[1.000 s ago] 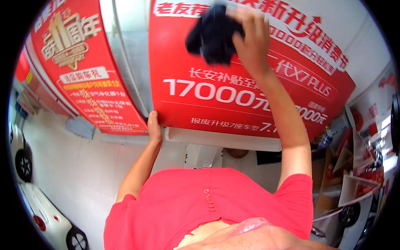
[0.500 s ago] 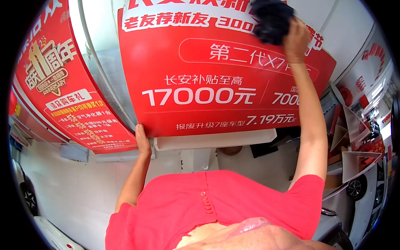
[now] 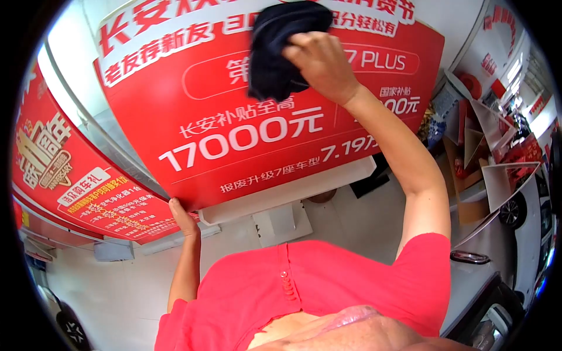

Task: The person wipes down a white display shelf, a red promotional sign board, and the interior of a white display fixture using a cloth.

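One dark cloth (image 3: 275, 58), bunched against upper part of red sign board (image 3: 143, 131), hiding some lettering. Right hand (image 3: 325, 64) grips cloth; right forearm (image 3: 404, 146) blocks lower-right text. Left hand (image 3: 184, 217) at board's lower-left corner, fingers mostly hidden, can't tell whether gripping. White ledge (image 3: 293, 188) just under board, red banner (image 3: 64, 175) beside it on left. Further out: opened cartons (image 3: 473, 212) at right, white car (image 3: 528, 251) beyond, partly visible wheel (image 3: 73, 330) lower left.

The board (image 3: 234, 134) before me is red with white lettering; my cloth (image 3: 278, 52) is dark navy, my shirt (image 3: 328, 281) plain pinkish red.
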`<act>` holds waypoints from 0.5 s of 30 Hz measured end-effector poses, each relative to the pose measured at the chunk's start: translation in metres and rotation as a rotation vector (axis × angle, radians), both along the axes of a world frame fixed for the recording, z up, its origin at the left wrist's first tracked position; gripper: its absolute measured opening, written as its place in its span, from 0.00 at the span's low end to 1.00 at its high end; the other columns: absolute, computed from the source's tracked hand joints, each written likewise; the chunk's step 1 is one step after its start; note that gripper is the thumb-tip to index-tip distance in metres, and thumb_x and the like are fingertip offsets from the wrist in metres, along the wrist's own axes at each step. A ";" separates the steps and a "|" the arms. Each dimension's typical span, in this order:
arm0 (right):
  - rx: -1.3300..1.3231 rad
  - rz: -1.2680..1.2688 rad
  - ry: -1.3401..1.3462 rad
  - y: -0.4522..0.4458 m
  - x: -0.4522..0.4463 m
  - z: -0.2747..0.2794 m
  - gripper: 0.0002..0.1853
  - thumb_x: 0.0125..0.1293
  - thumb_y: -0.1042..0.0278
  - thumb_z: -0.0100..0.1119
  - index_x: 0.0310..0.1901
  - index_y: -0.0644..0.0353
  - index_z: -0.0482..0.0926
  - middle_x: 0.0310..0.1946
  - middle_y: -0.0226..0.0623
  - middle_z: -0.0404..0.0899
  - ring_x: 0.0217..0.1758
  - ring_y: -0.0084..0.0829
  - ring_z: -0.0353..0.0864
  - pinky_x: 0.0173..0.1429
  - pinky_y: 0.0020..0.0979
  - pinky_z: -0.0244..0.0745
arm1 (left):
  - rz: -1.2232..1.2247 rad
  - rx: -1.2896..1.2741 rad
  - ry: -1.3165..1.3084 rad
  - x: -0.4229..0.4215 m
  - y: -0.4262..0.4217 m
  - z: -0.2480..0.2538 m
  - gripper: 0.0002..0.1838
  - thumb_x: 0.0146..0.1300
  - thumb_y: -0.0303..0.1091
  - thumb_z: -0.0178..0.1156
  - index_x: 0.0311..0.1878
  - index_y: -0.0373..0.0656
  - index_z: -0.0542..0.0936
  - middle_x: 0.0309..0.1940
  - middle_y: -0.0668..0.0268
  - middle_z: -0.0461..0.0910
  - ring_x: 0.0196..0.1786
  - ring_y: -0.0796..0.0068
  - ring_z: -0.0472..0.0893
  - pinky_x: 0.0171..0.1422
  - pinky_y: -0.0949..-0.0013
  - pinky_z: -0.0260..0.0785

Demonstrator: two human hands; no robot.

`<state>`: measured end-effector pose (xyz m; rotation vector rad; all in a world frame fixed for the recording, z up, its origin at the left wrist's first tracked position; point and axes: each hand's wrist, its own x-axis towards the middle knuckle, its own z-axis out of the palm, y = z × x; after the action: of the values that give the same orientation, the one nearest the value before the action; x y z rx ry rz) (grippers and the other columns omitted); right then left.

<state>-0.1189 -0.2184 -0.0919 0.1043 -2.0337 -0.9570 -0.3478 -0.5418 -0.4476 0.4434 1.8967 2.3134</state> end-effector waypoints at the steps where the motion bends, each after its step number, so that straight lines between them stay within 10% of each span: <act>1: 0.130 -0.032 -0.049 -0.002 0.004 0.003 0.17 0.62 0.65 0.59 0.53 0.44 0.76 0.53 0.23 0.70 0.56 0.29 0.69 0.55 0.34 0.66 | -0.006 -0.010 -0.021 0.002 -0.001 0.002 0.20 0.76 0.49 0.41 0.49 0.39 0.71 0.45 0.66 0.70 0.51 0.74 0.68 0.61 0.67 0.60; 15: -0.179 -0.588 0.483 0.295 0.290 0.047 0.25 0.50 0.78 0.62 0.54 0.55 0.75 0.54 0.42 0.75 0.55 0.48 0.75 0.57 0.45 0.72 | -0.040 0.181 -0.181 -0.037 -0.014 -0.033 0.23 0.74 0.48 0.45 0.63 0.43 0.72 0.62 0.67 0.73 0.65 0.72 0.69 0.70 0.64 0.58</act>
<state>0.1716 0.0770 -0.0445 -0.7868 -1.6997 -1.0160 -0.3850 -0.5553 -0.4805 0.2746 1.5914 2.4181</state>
